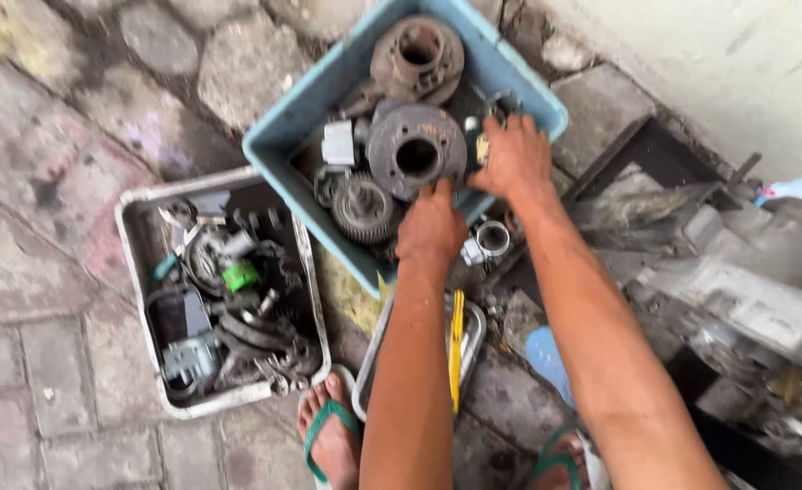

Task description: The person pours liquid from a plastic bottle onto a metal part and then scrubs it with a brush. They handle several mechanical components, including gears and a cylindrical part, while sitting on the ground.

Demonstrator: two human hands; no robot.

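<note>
Both my arms reach forward into a light blue plastic tub [278,136] full of greasy engine parts. My left hand [431,227] rests at the tub's near edge, its fingers on the rim of a round grey metal housing [416,150] with a central hole. My right hand [513,156] presses down, fingers spread, on small parts in the tub's right corner. A toothed gear [362,209] lies left of my left hand, and a rusty round flange [416,56] sits at the tub's far end. What, if anything, either hand grips is hidden.
A white metal tray [133,272] of tools, rings and a green piece stands at the left on stone paving. A smaller pan [474,340] with a yellow tool [456,340] lies under my left arm. My sandalled feet [330,436] are below. An opened engine [755,308] sits at the right.
</note>
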